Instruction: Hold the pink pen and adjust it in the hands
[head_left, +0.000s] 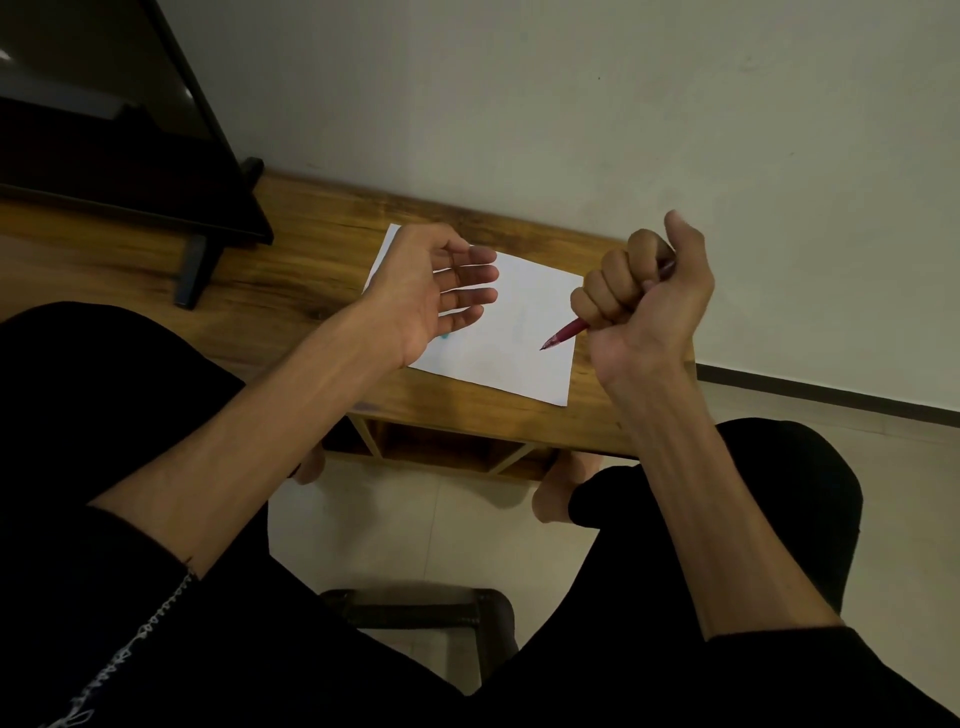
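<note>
Red pen (569, 331) in fisted right hand (644, 296), tip down-left over paper (524, 322); left hand (431, 291) open, empty.

The room around me is dim and greenish, my dark trousers lost to near black. The white paper (498, 322) is the brightest patch. My fingertips look slightly soft with blur. The wide lens bends the wall and floor line at the edges.

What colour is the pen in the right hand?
Red, seen in the head view: the pen in the right hand.
</note>
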